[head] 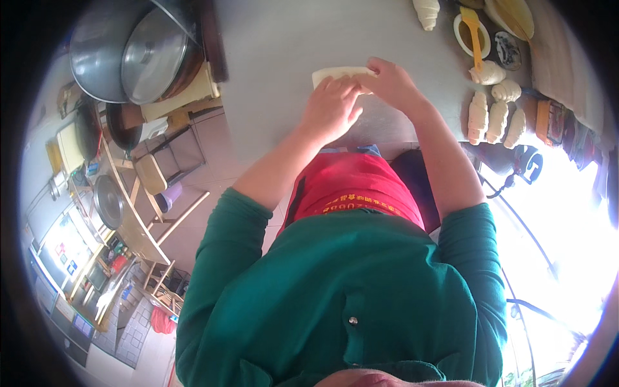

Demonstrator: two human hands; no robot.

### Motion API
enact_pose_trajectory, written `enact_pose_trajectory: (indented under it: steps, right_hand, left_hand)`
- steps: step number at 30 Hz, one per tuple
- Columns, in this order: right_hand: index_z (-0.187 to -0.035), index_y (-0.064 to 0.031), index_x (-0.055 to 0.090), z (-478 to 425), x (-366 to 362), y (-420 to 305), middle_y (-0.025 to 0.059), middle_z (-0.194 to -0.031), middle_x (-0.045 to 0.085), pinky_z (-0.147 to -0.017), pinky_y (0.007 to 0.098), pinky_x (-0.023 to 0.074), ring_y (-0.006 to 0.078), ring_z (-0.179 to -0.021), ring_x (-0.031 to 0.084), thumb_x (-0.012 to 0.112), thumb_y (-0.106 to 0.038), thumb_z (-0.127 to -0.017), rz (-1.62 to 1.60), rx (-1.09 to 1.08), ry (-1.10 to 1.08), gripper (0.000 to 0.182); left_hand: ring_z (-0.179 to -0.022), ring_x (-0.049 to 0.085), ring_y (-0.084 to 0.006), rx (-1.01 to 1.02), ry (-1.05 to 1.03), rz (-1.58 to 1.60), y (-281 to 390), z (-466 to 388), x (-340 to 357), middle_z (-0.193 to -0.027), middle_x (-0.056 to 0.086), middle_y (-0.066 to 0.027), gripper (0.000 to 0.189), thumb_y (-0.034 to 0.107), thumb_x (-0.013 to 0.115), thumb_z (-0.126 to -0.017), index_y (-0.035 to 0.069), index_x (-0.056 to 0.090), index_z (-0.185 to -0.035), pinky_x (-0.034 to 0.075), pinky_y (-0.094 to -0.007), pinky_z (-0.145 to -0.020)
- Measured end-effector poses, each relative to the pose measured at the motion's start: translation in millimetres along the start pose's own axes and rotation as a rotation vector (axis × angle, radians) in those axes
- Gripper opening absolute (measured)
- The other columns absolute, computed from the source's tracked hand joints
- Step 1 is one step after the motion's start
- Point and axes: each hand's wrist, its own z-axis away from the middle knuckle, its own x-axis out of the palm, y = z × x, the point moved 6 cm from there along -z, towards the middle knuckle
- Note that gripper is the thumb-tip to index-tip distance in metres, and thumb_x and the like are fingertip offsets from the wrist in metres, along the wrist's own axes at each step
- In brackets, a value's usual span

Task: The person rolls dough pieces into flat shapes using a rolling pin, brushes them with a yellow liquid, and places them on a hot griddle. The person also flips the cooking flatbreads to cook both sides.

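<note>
A pale flat piece of dough (321, 74) lies on the grey tabletop (271, 53) before me. My left hand (333, 106) is over its near side, fingers bent onto the dough and thumb pointing right. At the dough's right end, my right hand (392, 83) grips it between thumb and fingers. The hands meet at the fingertips, and they hide much of the dough's near edge. Several rolled, ridged dough pieces (478, 117) rest on the right part of the table, apart from my hands.
Behind those rolls, a yellow brush (476, 41) lies across a white bowl (457, 35) of brownish liquid. Another dough roll (427, 13) lies at the far edge of view. A large metal pot (99, 53) and a round lid (154, 55) stand left. Below them is a folding chair (151, 174).
</note>
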Motion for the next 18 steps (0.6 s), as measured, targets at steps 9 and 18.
enact_pose_trajectory:
  steps: [9,18]
  right_hand:
    - [-0.107,-0.007,0.07,-15,46,-51,0.0132,-0.098,0.071,-0.083,0.0399,0.0506,0.0273,-0.093,0.066,0.045,-0.055,-0.101,-0.289,0.1,-0.209,0.055]
    - [-0.133,-0.0214,0.062,-32,82,-78,0.0026,-0.137,0.06,-0.117,0.0491,0.0309,0.0241,-0.138,0.046,0.053,-0.037,-0.101,0.446,-0.278,0.468,0.037]
  left_hand:
    - [-0.088,0.067,-0.0256,-0.399,0.157,0.3,-60,41,-27,-0.101,0.065,-0.0062,0.048,0.014,0.084,-0.079,0.013,0.065,-0.123,0.057,-0.0399,-0.076]
    - [-0.079,0.068,-0.0314,-0.481,0.236,0.262,-81,42,-14,-0.087,0.067,-0.0098,0.02,0.015,0.08,-0.08,0.008,0.07,-0.096,0.056,-0.0415,-0.071]
